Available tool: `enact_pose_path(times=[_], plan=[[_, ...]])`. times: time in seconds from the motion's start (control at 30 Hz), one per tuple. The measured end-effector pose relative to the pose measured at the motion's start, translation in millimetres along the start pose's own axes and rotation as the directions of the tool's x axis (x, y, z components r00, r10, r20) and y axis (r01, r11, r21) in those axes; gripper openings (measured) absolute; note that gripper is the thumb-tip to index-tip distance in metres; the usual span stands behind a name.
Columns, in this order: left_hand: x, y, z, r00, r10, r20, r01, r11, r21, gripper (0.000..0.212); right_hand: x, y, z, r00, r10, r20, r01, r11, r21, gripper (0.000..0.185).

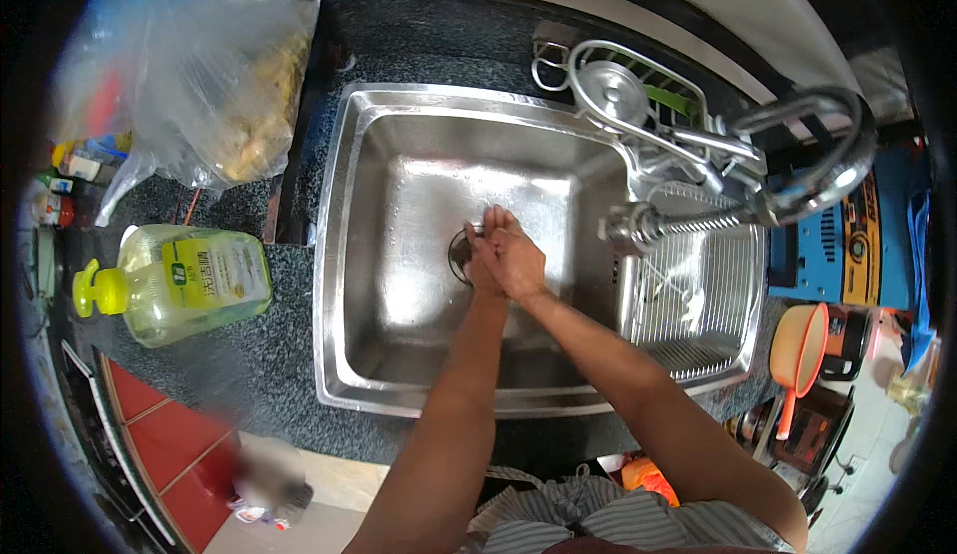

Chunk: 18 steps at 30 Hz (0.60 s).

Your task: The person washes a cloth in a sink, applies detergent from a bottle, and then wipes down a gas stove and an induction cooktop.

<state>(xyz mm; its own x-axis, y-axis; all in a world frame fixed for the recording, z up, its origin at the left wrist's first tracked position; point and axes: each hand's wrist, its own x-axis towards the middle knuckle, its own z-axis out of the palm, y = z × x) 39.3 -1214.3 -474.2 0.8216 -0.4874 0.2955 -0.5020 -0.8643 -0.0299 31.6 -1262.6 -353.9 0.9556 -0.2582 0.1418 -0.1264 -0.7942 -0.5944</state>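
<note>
My left hand (484, 262) and my right hand (517, 255) press together above the drain of a stainless steel sink (419, 180). The fingers overlap, and no object shows between the palms. Behind the hands, the round drain (458, 256) is partly covered. A chrome faucet with a spring hose (635, 229) reaches over the sink's right side; no running water can be made out. Right of the basin is a drainboard with a wire rack (684, 300).
A pump bottle of dish soap (202, 281) lies on the left counter, below a clear plastic bag (224, 91). A metal caddy (635, 91) stands behind the sink. Farther right are a blue machine (815, 240) and an orange-rimmed dipper (796, 352).
</note>
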Motion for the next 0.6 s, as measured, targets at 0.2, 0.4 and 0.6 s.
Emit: enact_pose_path(times=[0.2, 0.4, 0.6], plan=[[28, 29, -46, 0.97, 0.074, 0.231, 0.067, 0.833, -0.549, 0.078, 25, 74, 13, 0.945, 0.324, -0.05, -0.328, 0.933, -0.146, 0.035], [31, 18, -32, 0.939, 0.073, 0.336, 0.128, 0.833, -0.538, 0.093, 41, 92, 28, 0.941, 0.338, 0.0, -0.335, 0.932, -0.139, 0.035], [32, 11, -43, 0.936, 0.027, 0.35, 0.218, 0.736, -0.641, 0.098, 51, 123, -10, 0.99, -0.091, -0.11, 0.019, 0.848, -0.529, 0.027]])
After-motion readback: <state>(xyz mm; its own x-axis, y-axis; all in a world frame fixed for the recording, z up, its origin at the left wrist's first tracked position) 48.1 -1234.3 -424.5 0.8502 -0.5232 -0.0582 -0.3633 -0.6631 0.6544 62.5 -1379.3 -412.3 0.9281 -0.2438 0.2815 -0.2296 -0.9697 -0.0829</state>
